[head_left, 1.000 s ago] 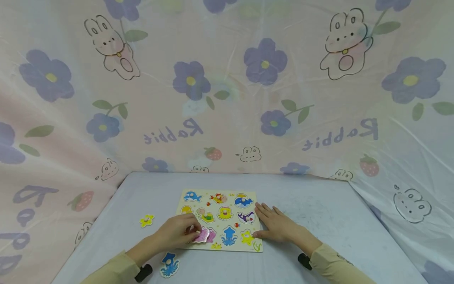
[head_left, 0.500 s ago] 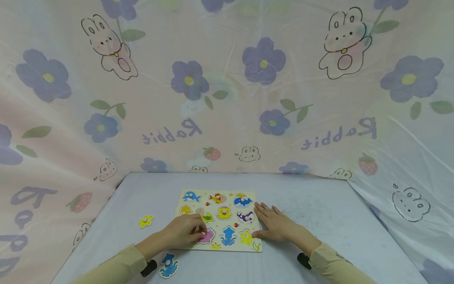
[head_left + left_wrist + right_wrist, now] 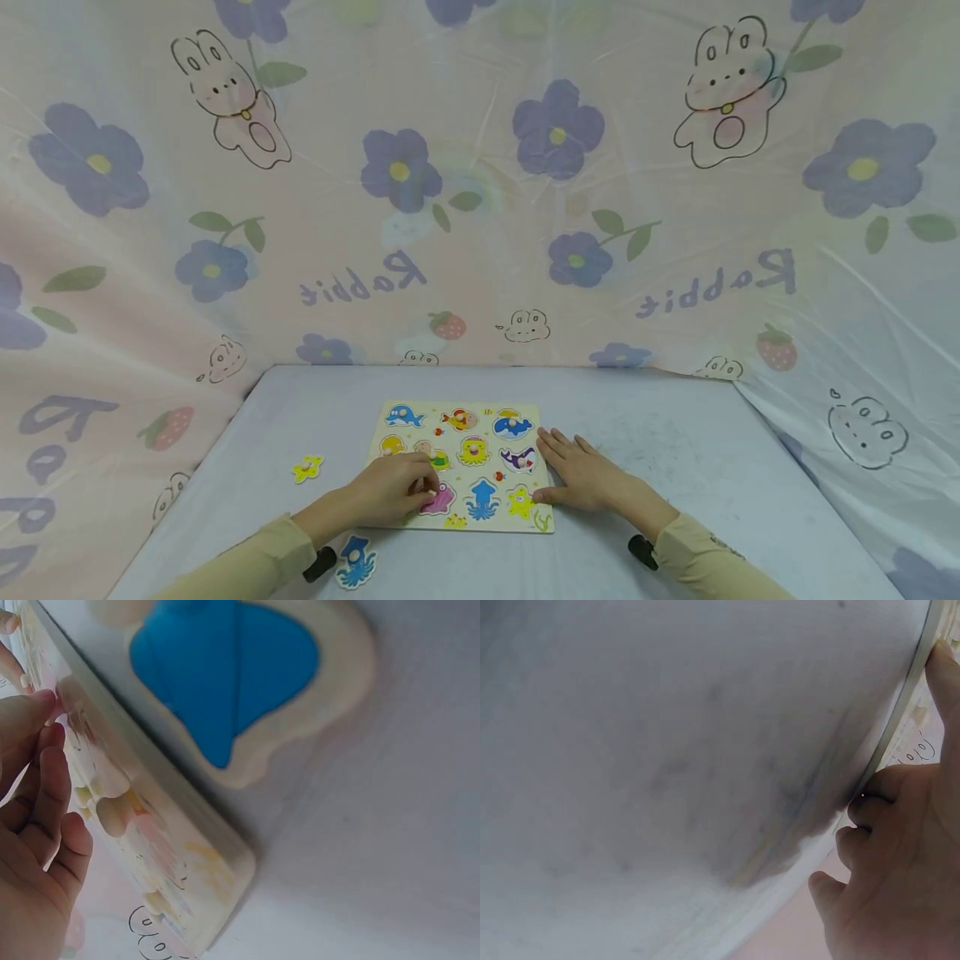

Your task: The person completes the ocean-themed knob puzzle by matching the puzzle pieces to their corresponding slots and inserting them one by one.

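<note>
A pale wooden peg puzzle board point(image 3: 498, 524) with sea-animal pictures lies on the table. My left hand point(image 3: 386, 489) reaches over its near left part and pinches a pink puzzle piece point(image 3: 442, 499), which overlaps the pink picture spot in the bottom row. In the left wrist view, thumb and index fingertip point(image 3: 45, 699) meet right above the board. Flat beside the board's right edge, my right hand point(image 3: 581, 477) has its fingers spread, with fingertips and thumb touching that edge. My left hand hides part of the lower left of the board.
A loose blue squid piece point(image 3: 356, 563) lies on the table in front of the board, close to the left wrist. To the left of the board is a loose yellow star piece point(image 3: 307, 468). A printed cloth point(image 3: 480, 200) hangs behind the table point(image 3: 660, 417).
My left hand has moved slightly right with the pink piece, which shifted from left of its picture to over it. The right hand stays at the board's edge.
</note>
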The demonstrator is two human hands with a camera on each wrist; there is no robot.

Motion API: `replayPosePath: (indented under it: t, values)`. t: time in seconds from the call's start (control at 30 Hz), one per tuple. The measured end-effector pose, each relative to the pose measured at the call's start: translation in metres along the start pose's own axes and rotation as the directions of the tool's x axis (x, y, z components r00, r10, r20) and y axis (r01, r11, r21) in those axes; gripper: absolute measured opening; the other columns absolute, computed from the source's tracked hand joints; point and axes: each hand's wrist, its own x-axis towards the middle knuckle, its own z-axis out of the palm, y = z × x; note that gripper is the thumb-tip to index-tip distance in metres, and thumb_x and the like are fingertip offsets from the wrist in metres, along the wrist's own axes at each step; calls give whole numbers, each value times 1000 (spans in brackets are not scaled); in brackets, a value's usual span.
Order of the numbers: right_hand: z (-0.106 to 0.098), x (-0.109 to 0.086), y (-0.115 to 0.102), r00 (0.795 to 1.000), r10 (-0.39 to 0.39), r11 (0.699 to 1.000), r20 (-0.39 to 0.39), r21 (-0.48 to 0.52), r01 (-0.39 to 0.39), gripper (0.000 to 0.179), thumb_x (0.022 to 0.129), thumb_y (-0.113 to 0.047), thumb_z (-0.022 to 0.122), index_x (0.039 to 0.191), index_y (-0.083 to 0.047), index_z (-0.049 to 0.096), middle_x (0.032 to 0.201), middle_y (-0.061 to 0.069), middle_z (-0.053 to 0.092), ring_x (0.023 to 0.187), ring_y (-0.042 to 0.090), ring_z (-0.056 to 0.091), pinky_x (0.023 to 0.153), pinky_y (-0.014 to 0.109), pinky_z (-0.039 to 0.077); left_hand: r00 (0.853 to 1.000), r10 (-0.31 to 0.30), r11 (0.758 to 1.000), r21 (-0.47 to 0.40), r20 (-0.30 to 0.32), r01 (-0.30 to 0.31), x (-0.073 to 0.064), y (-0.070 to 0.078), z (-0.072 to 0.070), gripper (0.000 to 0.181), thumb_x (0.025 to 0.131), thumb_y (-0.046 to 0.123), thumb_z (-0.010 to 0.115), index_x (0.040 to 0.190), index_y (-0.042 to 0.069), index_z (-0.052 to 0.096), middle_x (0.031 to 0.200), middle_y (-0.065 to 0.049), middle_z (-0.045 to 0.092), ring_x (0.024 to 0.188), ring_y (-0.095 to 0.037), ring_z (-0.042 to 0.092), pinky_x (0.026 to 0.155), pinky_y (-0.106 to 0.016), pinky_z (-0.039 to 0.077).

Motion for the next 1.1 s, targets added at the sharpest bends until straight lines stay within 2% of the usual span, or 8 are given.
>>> replayPosePath:
  t: [0.4, 0.57, 0.8, 1.1]
  values:
    - [0, 1, -1, 1000, 8, 1000, 10, 7, -8, 98, 94, -72, 57, 162, -6, 33, 171, 9, 24, 158, 32, 20, 124, 59, 17, 1000, 0, 1000, -8, -7, 0, -2, -4, 1, 9, 95, 25, 78, 102, 29, 74, 92, 21, 55, 73, 3, 49, 65, -19, 46]
    - [1, 1, -1, 1000, 15, 1000, 12, 11, -15, 98, 93, -73, 57, 162, -7, 33, 171, 8, 24, 158, 31, 20, 124, 59, 17, 998, 21, 999, -23, -55, -22, -11, -4, -7, 10, 95, 24, 78, 104, 27, 73, 98, 19, 59, 77, 3, 51, 67, -19, 48]
    - [2, 1, 0, 1000, 17, 1000, 4, 11, -17, 99, 93, -73, 58, 162, -7, 33, 171, 9, 24, 158, 31, 21, 124, 59, 17, 993, 3, 997, -82, -115, -12, -38, -5, -21, 11, 94, 18, 79, 103, 23, 73, 96, 16, 61, 79, 0, 54, 67, -20, 48]
    - [2, 1, 1, 1000, 12, 1000, -1, 14, -12, 99, 93, -73, 58, 162, -6, 33, 171, 9, 25, 158, 32, 21, 124, 59, 17, 991, -88, 988, -132, -100, 75, -85, -14, -24, 10, 94, 23, 79, 100, 27, 73, 96, 20, 59, 78, 2, 52, 62, -19, 47]
